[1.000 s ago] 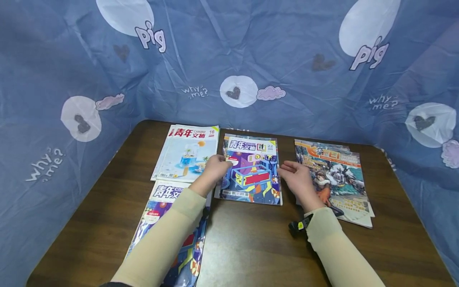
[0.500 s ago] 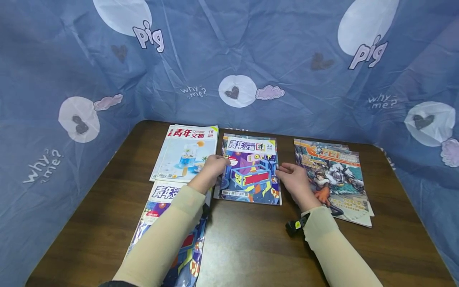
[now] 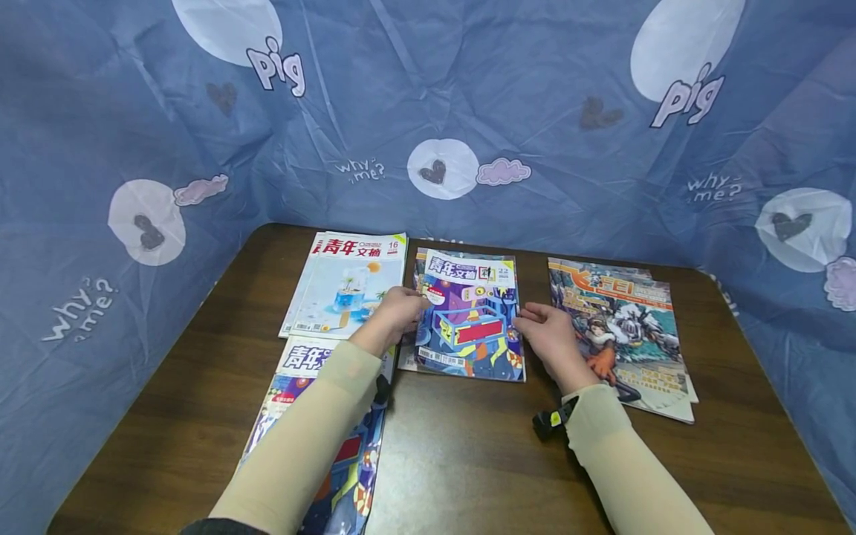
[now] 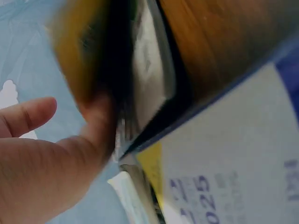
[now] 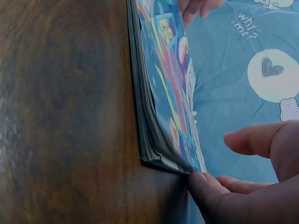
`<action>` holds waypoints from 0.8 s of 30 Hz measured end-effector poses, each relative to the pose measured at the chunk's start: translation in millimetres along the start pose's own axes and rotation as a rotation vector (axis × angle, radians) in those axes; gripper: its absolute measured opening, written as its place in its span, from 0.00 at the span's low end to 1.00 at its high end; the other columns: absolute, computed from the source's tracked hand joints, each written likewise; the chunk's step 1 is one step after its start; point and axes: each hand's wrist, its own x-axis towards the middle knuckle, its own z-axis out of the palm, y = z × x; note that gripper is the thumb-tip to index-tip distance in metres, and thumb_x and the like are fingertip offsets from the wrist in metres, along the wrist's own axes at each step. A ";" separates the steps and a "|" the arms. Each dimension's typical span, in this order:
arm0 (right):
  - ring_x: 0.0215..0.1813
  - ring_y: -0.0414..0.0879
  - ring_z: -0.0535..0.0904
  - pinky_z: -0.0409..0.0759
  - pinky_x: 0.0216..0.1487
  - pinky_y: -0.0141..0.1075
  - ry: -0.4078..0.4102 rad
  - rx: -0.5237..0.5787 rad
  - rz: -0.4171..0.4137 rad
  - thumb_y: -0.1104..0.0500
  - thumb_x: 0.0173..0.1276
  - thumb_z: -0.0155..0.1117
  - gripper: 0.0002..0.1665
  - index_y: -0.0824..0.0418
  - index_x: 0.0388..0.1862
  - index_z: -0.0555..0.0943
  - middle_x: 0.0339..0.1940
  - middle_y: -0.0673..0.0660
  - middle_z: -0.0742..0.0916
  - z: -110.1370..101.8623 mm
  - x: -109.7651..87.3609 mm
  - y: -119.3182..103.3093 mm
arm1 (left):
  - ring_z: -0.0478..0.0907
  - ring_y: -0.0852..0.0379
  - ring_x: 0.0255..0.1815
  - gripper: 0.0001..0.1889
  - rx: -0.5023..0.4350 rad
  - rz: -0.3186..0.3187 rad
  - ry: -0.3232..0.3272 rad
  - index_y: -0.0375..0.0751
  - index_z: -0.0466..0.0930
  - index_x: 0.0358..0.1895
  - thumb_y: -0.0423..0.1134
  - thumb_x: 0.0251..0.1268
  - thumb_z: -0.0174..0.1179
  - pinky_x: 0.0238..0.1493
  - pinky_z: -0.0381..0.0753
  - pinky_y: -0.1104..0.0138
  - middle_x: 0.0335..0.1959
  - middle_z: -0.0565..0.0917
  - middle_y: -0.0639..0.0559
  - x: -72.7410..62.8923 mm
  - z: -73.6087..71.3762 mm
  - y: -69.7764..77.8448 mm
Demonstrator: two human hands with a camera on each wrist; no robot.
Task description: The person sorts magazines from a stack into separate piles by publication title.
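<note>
In the head view, a purple-and-blue magazine [image 3: 475, 331] lies on another magazine [image 3: 408, 360] at the middle of the table, its cover marked 22. My left hand [image 3: 394, 310] is at its left edge. The left wrist view shows one finger [image 4: 99, 123] pressed against the magazines' edge, a blurred yellow cover bent up beside it and the thumb held apart. My right hand [image 3: 550, 336] touches the right edge. In the right wrist view its fingertips [image 5: 198, 182] meet the near corner of the bowed magazine, with the thumb [image 5: 247, 140] clear of it.
White magazines [image 3: 334, 297] marked 16 lie overlapped at the back left. Another purple magazine [image 3: 354, 475] lies in front of them, partly under my left forearm. Comic-style magazines [image 3: 635, 349] are stacked at the right. A blue printed cloth [image 3: 381, 89] hangs behind the wooden table [image 3: 455, 453].
The top magazine's left edge has shifted right, baring more of the magazine under it. My right hand has moved slightly left against the right edge.
</note>
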 end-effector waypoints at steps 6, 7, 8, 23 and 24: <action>0.65 0.57 0.76 0.74 0.65 0.48 0.001 -0.012 0.018 0.58 0.73 0.65 0.33 0.68 0.74 0.70 0.66 0.66 0.79 -0.1 -1.1 -1.0 | 0.82 0.42 0.54 0.26 0.014 -0.020 -0.014 0.26 0.67 0.69 0.29 0.71 0.60 0.47 0.85 0.58 0.56 0.80 0.34 5.1 1.1 -0.9; 0.65 0.57 0.76 0.74 0.65 0.48 0.000 -0.011 0.018 0.59 0.73 0.65 0.33 0.68 0.74 0.70 0.66 0.66 0.79 -0.1 -1.0 -0.8 | 0.83 0.42 0.52 0.25 0.024 -0.015 -0.011 0.26 0.68 0.69 0.29 0.72 0.60 0.46 0.85 0.59 0.55 0.80 0.34 6.0 1.5 -1.1; 0.65 0.57 0.76 0.74 0.65 0.48 0.000 -0.011 0.017 0.59 0.73 0.65 0.33 0.68 0.74 0.69 0.66 0.66 0.79 -0.1 -0.9 -0.8 | 0.83 0.42 0.51 0.24 0.029 -0.011 -0.011 0.26 0.68 0.68 0.29 0.72 0.60 0.44 0.86 0.59 0.53 0.81 0.34 7.1 2.0 -1.5; 0.67 0.57 0.75 0.72 0.66 0.49 -0.016 -0.013 0.003 0.58 0.73 0.66 0.35 0.68 0.74 0.68 0.67 0.66 0.79 -1.9 -0.9 0.3 | 0.85 0.48 0.36 0.10 0.055 -0.001 0.037 0.32 0.77 0.54 0.29 0.73 0.59 0.33 0.86 0.60 0.45 0.83 0.40 9.8 5.0 -5.2; 0.67 0.57 0.74 0.72 0.67 0.49 -0.019 -0.013 0.002 0.58 0.73 0.66 0.35 0.68 0.74 0.68 0.67 0.66 0.79 -2.5 -1.0 0.2 | 0.85 0.49 0.37 0.11 0.040 0.004 0.033 0.32 0.77 0.55 0.29 0.73 0.59 0.34 0.86 0.59 0.45 0.83 0.39 8.7 4.7 -5.3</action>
